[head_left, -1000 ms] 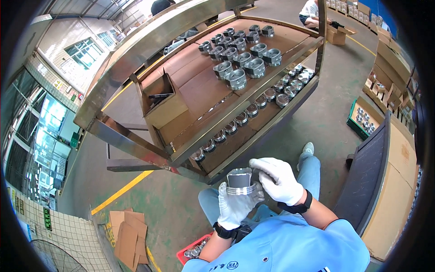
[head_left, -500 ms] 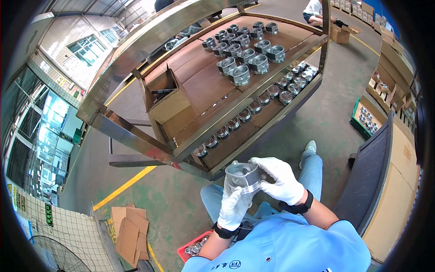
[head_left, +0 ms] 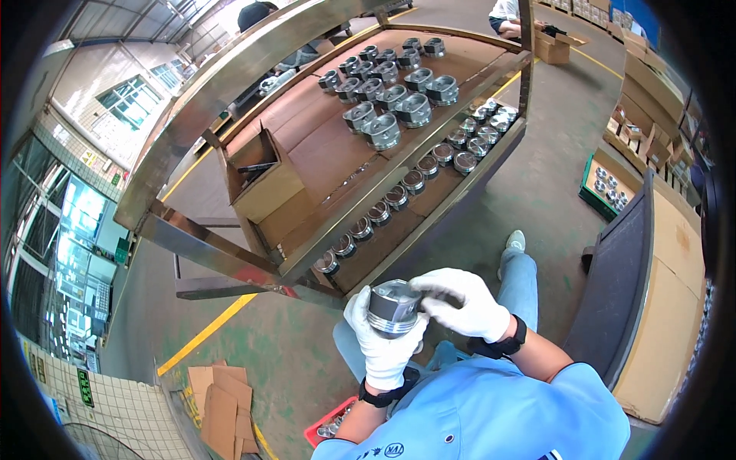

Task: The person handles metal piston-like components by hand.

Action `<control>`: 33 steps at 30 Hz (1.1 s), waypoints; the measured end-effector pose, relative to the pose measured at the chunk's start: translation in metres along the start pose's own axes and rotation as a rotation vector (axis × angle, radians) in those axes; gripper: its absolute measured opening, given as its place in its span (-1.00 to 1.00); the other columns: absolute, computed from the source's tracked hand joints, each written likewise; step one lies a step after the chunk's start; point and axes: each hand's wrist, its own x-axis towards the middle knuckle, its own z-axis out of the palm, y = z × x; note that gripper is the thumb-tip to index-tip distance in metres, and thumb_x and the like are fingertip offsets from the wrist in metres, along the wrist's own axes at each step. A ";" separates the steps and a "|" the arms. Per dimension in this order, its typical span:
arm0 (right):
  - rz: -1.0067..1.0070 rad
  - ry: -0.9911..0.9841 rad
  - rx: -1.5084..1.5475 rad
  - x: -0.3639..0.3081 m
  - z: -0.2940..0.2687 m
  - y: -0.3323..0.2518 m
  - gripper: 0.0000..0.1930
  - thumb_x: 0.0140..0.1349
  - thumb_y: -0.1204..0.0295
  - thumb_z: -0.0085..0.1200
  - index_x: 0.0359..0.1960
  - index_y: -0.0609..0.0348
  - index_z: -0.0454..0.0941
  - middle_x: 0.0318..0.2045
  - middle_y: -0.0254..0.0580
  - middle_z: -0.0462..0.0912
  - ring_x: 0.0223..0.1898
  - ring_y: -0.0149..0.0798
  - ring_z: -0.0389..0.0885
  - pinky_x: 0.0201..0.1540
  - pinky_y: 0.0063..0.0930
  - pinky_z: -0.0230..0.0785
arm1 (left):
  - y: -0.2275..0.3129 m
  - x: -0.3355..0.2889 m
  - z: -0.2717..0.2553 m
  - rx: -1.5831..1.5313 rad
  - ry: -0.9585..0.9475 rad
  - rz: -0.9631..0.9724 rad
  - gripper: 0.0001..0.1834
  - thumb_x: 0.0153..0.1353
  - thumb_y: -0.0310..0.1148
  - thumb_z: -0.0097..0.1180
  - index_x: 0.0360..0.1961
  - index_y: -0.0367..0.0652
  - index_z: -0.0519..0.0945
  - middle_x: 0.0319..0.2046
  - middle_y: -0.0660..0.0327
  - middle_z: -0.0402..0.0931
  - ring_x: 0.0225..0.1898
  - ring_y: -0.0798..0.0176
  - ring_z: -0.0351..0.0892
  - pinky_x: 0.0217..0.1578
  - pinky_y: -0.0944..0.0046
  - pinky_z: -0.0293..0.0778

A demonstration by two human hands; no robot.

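Light is glowing in the windows [head_left: 130,102] to my left and brightening the pale wall [head_left: 83,73] around them, while a sloping roof [head_left: 146,15] is stretching above. A pale-tiled wall [head_left: 126,406] is rising beside the scuffed grey-green floor [head_left: 307,337], where a yellow line [head_left: 207,335] is running toward a metal rack [head_left: 207,249].

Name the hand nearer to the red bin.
Left. In the picture, the left hand, cupping a piston, is above and right of the red bin; the right hand is farther off, at the piston's right side.
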 end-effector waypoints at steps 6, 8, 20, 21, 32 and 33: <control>0.000 -0.044 -0.249 0.005 0.008 0.009 -0.68 0.11 0.49 0.09 -0.06 0.18 0.63 -0.21 -0.02 0.68 -0.22 -0.08 0.69 -0.13 -0.32 0.53 | 0.011 0.002 0.003 0.382 0.003 0.257 0.15 -0.33 -0.26 0.58 0.35 -0.10 0.19 0.17 0.06 0.17 0.16 0.08 0.30 0.17 0.03 0.32; 0.081 -0.013 -0.177 0.007 0.007 0.008 -0.72 0.12 0.51 0.07 -0.12 0.21 0.65 -0.25 -0.02 0.68 -0.22 -0.09 0.69 -0.14 -0.33 0.54 | 0.015 0.006 0.004 0.192 -0.007 0.184 0.08 -0.24 -0.28 0.57 0.33 -0.11 0.20 0.14 0.06 0.16 0.12 0.10 0.31 0.13 0.05 0.36; -0.123 -0.022 -0.310 0.023 -0.001 0.003 -0.53 0.02 0.53 0.03 0.06 0.12 0.59 -0.06 -0.03 0.64 -0.12 -0.10 0.68 -0.05 -0.37 0.54 | 0.005 0.003 -0.011 -1.402 -0.422 -0.869 -0.11 0.22 0.22 0.07 0.32 -0.29 0.20 0.06 -0.18 0.48 0.03 -0.21 0.57 0.02 -0.20 0.53; -0.006 -0.016 -0.292 0.021 -0.002 -0.010 -0.52 0.06 0.55 0.03 0.11 0.17 0.55 -0.05 -0.02 0.64 -0.07 -0.11 0.67 -0.02 -0.42 0.53 | 0.007 0.004 -0.012 -1.328 -0.363 -0.805 -0.12 0.24 0.07 0.19 0.38 -0.22 0.11 0.12 -0.16 0.43 0.07 -0.17 0.56 0.09 -0.20 0.51; -0.302 -0.025 -0.171 0.014 0.006 -0.014 -0.49 0.03 0.54 0.23 0.11 0.27 0.51 -0.10 0.07 0.64 -0.14 0.00 0.66 -0.04 -0.27 0.51 | 0.018 0.011 -0.015 -0.991 -0.116 -0.444 0.21 -0.16 -0.71 0.34 0.48 0.10 -0.07 0.23 0.10 0.29 0.12 0.06 0.51 0.05 0.06 0.57; -0.347 -0.039 -0.183 0.018 0.007 -0.022 -0.51 0.02 0.53 0.26 0.06 0.29 0.53 -0.12 0.07 0.64 -0.15 0.04 0.65 -0.06 -0.24 0.51 | 0.020 0.012 -0.019 -1.129 -0.137 -0.506 0.21 -0.19 -0.71 0.29 0.49 0.09 -0.07 0.24 0.11 0.31 0.15 0.04 0.49 0.12 0.00 0.51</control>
